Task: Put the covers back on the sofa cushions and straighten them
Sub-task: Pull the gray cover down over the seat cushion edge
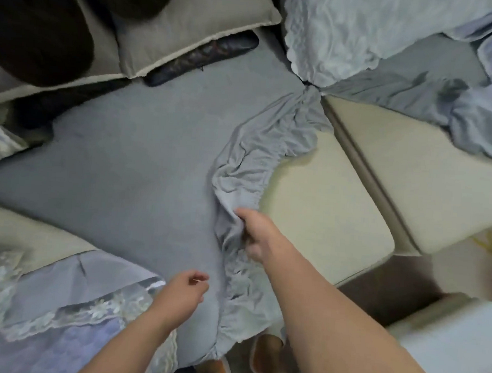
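Note:
A grey-blue elastic cover (131, 162) lies stretched over the left seat cushion of the sofa. Its gathered edge (255, 163) is bunched along the seam beside a bare cream cushion (330, 208). My right hand (255, 233) pinches that gathered edge near the middle of the seam. My left hand (185, 292) hovers just above the covered cushion near its front edge, fingers loosely curled and holding nothing. A second bare cream cushion (429, 180) lies to the right.
Beige throw pillows (191, 30) and a dark brown round cushion (38, 29) sit at the back left. A crumpled pale blue cover (349, 34) lies at the back right. A lavender lace-trimmed cloth (59, 304) drapes at the front left. Slippered feet (263, 357) show below.

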Available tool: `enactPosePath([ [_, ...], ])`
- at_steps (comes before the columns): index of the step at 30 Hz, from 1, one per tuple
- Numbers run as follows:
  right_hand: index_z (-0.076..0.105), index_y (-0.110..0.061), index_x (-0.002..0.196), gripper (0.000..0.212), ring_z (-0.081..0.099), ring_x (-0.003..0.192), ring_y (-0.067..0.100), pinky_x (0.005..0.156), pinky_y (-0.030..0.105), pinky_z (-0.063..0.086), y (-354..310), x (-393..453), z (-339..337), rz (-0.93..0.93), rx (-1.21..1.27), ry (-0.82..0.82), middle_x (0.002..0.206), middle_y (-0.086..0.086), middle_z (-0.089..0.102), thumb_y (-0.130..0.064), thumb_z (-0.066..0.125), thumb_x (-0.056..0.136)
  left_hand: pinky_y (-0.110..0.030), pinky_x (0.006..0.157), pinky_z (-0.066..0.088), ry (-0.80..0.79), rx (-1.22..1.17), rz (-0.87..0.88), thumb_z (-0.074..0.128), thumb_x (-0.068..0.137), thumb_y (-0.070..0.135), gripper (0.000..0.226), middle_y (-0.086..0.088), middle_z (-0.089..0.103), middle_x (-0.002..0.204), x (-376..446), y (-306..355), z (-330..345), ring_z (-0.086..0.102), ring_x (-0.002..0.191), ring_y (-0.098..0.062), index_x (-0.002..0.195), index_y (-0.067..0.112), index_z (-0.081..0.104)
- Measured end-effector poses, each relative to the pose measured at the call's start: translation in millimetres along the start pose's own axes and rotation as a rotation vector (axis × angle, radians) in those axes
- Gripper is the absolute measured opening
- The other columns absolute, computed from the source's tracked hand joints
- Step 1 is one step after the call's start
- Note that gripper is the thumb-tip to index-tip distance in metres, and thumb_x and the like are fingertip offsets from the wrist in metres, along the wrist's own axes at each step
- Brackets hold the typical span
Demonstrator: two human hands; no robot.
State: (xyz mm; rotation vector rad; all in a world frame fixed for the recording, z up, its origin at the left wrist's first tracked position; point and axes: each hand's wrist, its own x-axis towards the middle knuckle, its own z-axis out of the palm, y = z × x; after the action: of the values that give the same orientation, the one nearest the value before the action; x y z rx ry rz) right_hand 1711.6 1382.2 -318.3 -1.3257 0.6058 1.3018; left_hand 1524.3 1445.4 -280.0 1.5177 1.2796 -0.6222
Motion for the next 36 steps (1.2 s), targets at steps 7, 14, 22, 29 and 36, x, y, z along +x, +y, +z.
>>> enactPosePath([
  [7, 0.066, -0.005, 0.113, 0.037, 0.068, 0.096, 0.038, 0.083, 0.048, 0.056, 70.5, -79.9, -243.8, -0.034, 0.042, 0.665, 0.108, 0.019, 0.070, -0.032, 0.069, 0.088, -0.031, 0.074, 0.047, -0.064, 0.163, 0.132, 0.054, 0.096, 0.019, 0.017, -0.001, 0.070, 0.096, 14.6, 44.9, 4.2, 0.066, 0.086, -0.019, 0.109, 0.019, 0.066],
  [14, 0.067, -0.009, 0.101, 0.021, 0.064, 0.082, 0.021, 0.064, 0.029, 0.056, 52.1, -111.1, -282.0, -0.272, 0.464, 0.617, 0.088, 0.008, 0.072, -0.002, 0.047, 0.101, -0.022, 0.075, 0.038, -0.140, 0.583, 0.423, 0.049, 0.101, 0.022, 0.026, -0.001, 0.065, 0.121, 11.9, 144.3, 65.6, 0.059, 0.096, -0.016, 0.125, 0.022, 0.059],
  [22, 0.067, -0.016, 0.111, 0.024, 0.070, 0.101, 0.020, 0.096, 0.042, 0.054, 2.5, -59.3, -280.6, -0.129, -0.136, 0.167, 0.109, 0.005, 0.074, -0.031, 0.067, 0.092, -0.030, 0.096, 0.049, -0.245, 0.882, 0.358, 0.054, 0.096, 0.023, 0.059, -0.008, 0.048, 0.142, 45.9, 209.9, 177.8, 0.060, 0.114, -0.025, 0.152, 0.026, 0.036],
  [29, 0.066, 0.005, 0.120, 0.039, 0.068, 0.108, 0.030, 0.088, 0.041, 0.058, 11.0, -90.0, -370.2, -0.262, 1.013, 0.033, 0.118, 0.017, 0.069, -0.005, 0.052, 0.085, -0.040, 0.086, 0.053, 0.080, 1.082, 0.810, 0.050, 0.093, 0.009, 0.083, 0.003, 0.012, 0.160, 40.9, 256.5, 226.5, 0.044, 0.128, -0.026, 0.154, 0.041, 0.005],
  [36, 0.060, -0.015, 0.132, 0.058, 0.062, 0.120, 0.034, 0.108, 0.050, 0.043, -0.1, -93.5, -360.2, -0.054, 0.330, -0.312, 0.128, 0.016, 0.065, -0.029, 0.082, 0.080, -0.036, 0.048, 0.045, -0.116, 1.911, 0.909, 0.050, 0.088, 0.004, 0.087, -0.001, 0.007, 0.164, 51.4, 356.8, 267.8, 0.055, 0.072, -0.025, 0.156, 0.040, 0.008],
])
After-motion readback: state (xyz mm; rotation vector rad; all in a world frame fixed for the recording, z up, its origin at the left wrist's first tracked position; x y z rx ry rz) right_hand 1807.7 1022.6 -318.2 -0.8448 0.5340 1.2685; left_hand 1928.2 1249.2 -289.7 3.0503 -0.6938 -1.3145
